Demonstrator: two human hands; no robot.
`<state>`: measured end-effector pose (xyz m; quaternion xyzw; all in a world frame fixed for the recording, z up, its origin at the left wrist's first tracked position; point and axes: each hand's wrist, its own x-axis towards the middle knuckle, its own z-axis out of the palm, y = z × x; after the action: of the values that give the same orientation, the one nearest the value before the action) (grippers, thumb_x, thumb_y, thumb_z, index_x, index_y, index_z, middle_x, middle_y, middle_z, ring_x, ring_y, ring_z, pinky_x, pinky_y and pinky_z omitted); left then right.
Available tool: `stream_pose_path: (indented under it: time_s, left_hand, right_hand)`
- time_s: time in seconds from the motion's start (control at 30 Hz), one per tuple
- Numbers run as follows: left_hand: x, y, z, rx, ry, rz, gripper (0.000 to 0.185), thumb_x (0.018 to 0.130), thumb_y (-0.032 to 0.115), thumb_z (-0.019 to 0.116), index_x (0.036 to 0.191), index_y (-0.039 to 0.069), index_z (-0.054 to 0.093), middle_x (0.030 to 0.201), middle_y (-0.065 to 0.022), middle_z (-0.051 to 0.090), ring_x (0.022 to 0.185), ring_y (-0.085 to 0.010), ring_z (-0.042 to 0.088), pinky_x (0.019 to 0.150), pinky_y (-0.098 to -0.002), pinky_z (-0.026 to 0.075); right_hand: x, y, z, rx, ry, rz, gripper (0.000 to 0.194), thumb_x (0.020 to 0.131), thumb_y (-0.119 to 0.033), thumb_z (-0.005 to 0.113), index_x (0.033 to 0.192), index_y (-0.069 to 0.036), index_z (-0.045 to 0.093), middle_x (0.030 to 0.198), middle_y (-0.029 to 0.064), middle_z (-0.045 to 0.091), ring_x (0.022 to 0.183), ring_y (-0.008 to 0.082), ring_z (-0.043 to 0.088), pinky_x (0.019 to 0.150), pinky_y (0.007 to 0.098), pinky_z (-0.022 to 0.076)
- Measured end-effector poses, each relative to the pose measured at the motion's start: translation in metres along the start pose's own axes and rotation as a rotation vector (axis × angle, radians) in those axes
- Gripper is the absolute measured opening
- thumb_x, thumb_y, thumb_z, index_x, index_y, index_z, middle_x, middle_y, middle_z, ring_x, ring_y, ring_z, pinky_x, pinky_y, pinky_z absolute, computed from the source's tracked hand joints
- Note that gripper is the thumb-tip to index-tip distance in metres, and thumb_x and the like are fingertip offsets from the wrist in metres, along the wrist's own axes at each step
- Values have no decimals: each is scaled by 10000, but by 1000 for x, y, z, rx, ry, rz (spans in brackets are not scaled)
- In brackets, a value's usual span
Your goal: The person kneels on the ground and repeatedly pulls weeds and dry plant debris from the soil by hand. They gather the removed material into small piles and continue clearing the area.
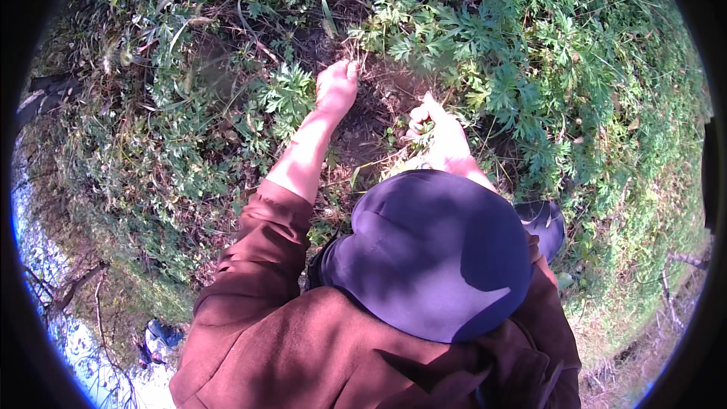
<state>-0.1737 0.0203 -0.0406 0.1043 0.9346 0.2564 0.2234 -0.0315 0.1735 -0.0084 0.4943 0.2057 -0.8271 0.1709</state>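
My left hand (337,86) is closed around thin, pale plant stems (353,51) that stick out past the thumb. To its right, my right hand (440,130) has curled fingers with a small bunch of green leaves and stalks (419,136) held against the palm. Between the two hands lies a patch of dark bare soil (363,130) with dry bits on it. A leafy green plant with lobed leaves (288,91) grows just left of my left hand. My knee in dark trousers (431,250) hides the ground below my right hand.
Dense lobed-leaf plants (488,34) cover the ground ahead and to the right. Mixed weeds and grass (182,142) spread on the left. Bare branches (74,289) stand at the lower left, where another person (159,341) is seen far off.
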Motion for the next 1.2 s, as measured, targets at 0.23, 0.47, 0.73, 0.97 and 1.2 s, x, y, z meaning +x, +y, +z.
stream_pose_path:
  time_s: [0.23, 0.47, 0.73, 0.97, 1.2]
  left_hand:
    - [-70, 38, 36, -404, -130, 35, 271, 927, 233, 450, 834, 5, 564, 783, -223, 599, 739, -398, 605, 668, -466, 468]
    - [-83, 44, 28, -417, -319, 277, 194, 875, 147, 503, 963, 0, 595, 942, -223, 604, 888, -356, 604, 793, -427, 483]
    - [-49, 2, -16, 374, 256, 301, 409, 729, 166, 708, 1038, -29, 526, 1088, -226, 539, 978, -385, 531, 882, -469, 422]
    - [-60, -45, -10, 1208, 143, -36, 594, 739, 472, 674, 972, -54, 526, 948, -156, 473, 935, -275, 457, 814, -403, 424]
    - [-40, -51, -35, 961, -359, -31, 259, 863, 261, 519, 734, 66, 630, 696, -108, 632, 661, -255, 622, 856, -402, 447]
  right_hand:
    - [15, 5, 17, -213, -20, -83, 448, 844, -555, 606, 763, -127, 504, 516, -17, 425, 353, 92, 361, 317, 258, 250]
    - [11, 4, -14, -397, -30, -101, 270, 899, -315, 609, 943, -50, 645, 750, 52, 586, 599, 150, 540, 492, 282, 401]
    - [35, 18, -11, -29, 44, -120, 205, 914, -214, 598, 878, -13, 609, 728, 58, 551, 695, 199, 572, 591, 326, 478]
    - [17, 21, 2, -98, 3, 57, 204, 915, -215, 597, 866, -18, 609, 733, 53, 561, 682, 194, 573, 577, 326, 479]
    - [1, 13, 10, -151, -12, 147, 203, 916, -216, 596, 854, -23, 609, 737, 47, 572, 669, 190, 573, 563, 325, 481]
